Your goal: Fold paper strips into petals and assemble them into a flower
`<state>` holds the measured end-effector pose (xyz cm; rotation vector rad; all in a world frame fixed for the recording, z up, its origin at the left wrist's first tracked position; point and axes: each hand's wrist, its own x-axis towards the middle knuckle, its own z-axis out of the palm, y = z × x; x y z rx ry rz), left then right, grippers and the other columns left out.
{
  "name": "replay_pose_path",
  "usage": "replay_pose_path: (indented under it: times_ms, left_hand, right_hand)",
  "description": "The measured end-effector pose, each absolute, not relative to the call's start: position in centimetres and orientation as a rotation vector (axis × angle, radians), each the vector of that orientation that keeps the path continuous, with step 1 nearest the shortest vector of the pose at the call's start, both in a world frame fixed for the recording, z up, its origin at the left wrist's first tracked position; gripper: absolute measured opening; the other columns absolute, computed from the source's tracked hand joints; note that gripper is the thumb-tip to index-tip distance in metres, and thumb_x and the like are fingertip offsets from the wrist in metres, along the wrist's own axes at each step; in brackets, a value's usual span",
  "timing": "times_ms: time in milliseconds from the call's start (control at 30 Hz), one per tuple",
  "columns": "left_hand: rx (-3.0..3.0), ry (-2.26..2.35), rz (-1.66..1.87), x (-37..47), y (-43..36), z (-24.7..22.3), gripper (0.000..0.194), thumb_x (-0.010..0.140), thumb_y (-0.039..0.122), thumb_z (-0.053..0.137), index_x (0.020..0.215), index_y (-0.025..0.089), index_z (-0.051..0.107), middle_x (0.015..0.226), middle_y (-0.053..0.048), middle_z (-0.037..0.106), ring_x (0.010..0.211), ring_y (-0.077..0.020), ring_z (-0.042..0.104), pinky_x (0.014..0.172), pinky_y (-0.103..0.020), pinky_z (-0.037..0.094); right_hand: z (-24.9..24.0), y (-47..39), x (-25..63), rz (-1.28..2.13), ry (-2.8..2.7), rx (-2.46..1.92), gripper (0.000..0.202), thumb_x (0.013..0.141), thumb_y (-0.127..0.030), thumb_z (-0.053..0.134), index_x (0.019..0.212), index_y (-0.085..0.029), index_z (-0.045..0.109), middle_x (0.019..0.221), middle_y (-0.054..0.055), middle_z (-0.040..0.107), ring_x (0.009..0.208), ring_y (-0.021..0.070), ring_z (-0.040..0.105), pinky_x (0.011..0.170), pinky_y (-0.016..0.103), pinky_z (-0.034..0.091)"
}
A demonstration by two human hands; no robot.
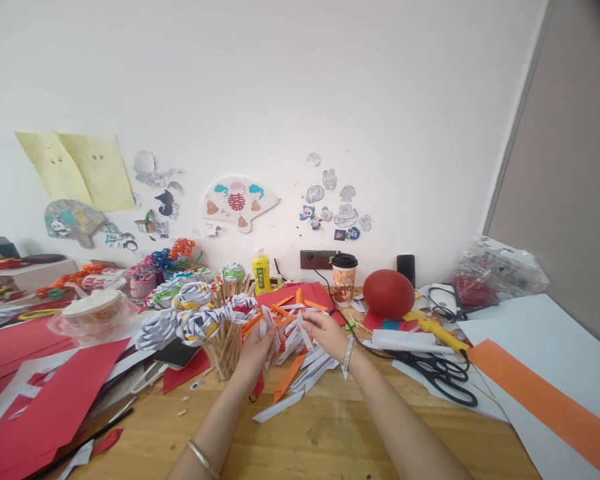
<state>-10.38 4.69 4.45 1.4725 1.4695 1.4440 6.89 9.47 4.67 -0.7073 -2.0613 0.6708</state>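
My left hand [260, 343] is closed on a folded white paper piece, just right of the bundle of wooden sticks [224, 357]. Facing it, my right hand [325, 332] pinches another white paper strip [306, 333] between thumb and fingers. Both hands are over a pile of folded white strips [316, 368] and orange strips [289, 379] on the wooden table [310, 443]. White paper flowers [195, 295] top the sticks at the left.
Red sheets [75, 393] and a bowl [94, 308] lie left. Behind stand a yellow bottle [261, 272], a cup [345, 280] and a red balloon [389, 294]. Black scissors [440, 373], a yellow glue gun [443, 333] and a cable are right. Part of a person's hand shows far left.
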Motion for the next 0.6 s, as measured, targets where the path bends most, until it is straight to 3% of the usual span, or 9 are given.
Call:
replay_pose_path:
  times_ms: [100, 200, 400, 600]
  left_hand:
    - [1.526, 1.397, 1.399, -9.3, 4.2, 4.4, 0.046, 0.070, 0.063, 0.050, 0.066, 0.018, 0.055, 0.038, 0.007, 0.043, 0.031, -0.0088, 0.034, 0.036, -0.020, 0.027]
    - [1.582, 1.347, 1.362, -8.3, 3.8, 4.3, 0.045, 0.070, 0.063, 0.051, 0.068, 0.018, 0.055, 0.047, 0.004, 0.051, 0.034, -0.0090, 0.036, 0.036, -0.021, 0.029]
    - [1.628, 1.415, 1.396, -8.4, 3.8, 4.2, 0.043, 0.072, 0.060, 0.050, 0.070, 0.018, 0.056, 0.052, 0.002, 0.055, 0.039, -0.0124, 0.043, 0.041, -0.023, 0.034]
    - [1.569, 1.665, 1.566, -10.7, 4.2, 5.3, 0.037, 0.077, 0.051, 0.045, 0.062, 0.019, 0.058, 0.052, -0.001, 0.054, 0.062, -0.0219, 0.055, 0.059, -0.030, 0.042]
  right_hand:
    - [4.9, 9.2, 6.9, 1.004, -1.784, -0.559, 0.035, 0.087, -0.037, 0.044, 0.113, -0.018, 0.058, 0.101, 0.006, 0.065, 0.096, 0.0188, 0.059, 0.085, 0.033, 0.046]
    - [5.0, 8.8, 6.2, 1.066, -1.662, -0.527, 0.032, 0.083, -0.026, 0.047, 0.112, -0.018, 0.058, 0.095, 0.004, 0.067, 0.090, 0.0179, 0.062, 0.085, 0.033, 0.048]
    - [5.1, 8.7, 5.5, 0.512, -1.902, -0.916, 0.038, 0.080, -0.009, 0.040, 0.114, -0.018, 0.055, 0.097, 0.005, 0.066, 0.084, 0.0146, 0.062, 0.076, 0.027, 0.050]
    - [4.6, 9.3, 7.2, 0.210, -2.036, -1.201, 0.048, 0.074, 0.004, 0.038, 0.116, -0.012, 0.056, 0.111, 0.016, 0.059, 0.108, 0.0244, 0.049, 0.093, 0.041, 0.038]
